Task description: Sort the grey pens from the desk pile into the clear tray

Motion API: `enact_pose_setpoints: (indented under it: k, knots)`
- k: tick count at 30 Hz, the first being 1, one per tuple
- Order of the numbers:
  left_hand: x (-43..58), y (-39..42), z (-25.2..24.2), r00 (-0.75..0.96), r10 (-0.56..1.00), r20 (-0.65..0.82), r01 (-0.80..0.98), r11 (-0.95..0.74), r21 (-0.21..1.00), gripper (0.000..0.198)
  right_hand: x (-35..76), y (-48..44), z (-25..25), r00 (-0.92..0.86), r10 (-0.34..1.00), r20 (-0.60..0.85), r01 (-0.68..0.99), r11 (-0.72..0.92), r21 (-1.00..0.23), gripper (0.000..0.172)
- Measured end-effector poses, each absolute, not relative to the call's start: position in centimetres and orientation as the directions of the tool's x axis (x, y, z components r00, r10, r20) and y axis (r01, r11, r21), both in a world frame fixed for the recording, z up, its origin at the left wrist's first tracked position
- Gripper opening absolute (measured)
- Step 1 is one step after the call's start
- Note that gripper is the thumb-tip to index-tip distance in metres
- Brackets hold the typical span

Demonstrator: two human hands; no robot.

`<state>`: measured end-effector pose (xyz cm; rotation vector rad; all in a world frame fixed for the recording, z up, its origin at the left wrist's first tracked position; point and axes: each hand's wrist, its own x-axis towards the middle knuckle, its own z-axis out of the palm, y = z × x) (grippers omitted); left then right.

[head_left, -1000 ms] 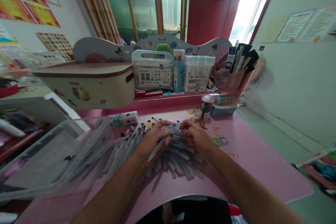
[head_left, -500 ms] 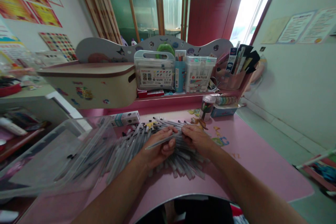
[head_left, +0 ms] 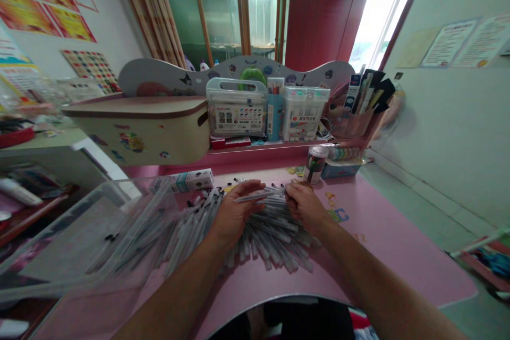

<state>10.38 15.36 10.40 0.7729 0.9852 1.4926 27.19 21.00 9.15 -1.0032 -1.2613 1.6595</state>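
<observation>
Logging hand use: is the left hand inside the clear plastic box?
No, the left hand is over the pens, right of the box.

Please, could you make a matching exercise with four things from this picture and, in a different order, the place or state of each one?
Column one
1. left hand
2. lidded bin
3. round jar
4. blue pencil holder

Column two
A. upright on the pink desk, beside a low blue box
B. between two plastic cases
C. slim pen between thumb and fingers
D. cream, with stickers

Pairs: 1-C, 2-D, 3-A, 4-B
</observation>
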Motion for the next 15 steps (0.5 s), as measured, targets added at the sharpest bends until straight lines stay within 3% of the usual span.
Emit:
enact_pose_setpoints:
  k: [6, 11, 15]
  knots:
    - [10.73, 15.12, 10.22, -0.07, 0.997, -0.032, -0.457, -0.004, 0.89, 0.03, 27.12, 20.73, 9.26, -0.321, 0.94, -0.114, -0.121, -0.16, -0.98, 0.033]
    - [11.05, 15.53, 10.0, -0.2, 0.97, -0.138, -0.625, -0.018, 0.78, 0.012, 27.08, 20.69, 8.77, -0.359, 0.932, -0.051, -0.009, -0.058, -0.998, 0.032]
    - [11.21, 15.76, 10.38, -0.269, 0.934, -0.236, -0.66, 0.0, 0.751, 0.008, 27.2, 20.44, 8.57, -0.383, 0.922, 0.061, 0.066, 0.093, -0.993, 0.018]
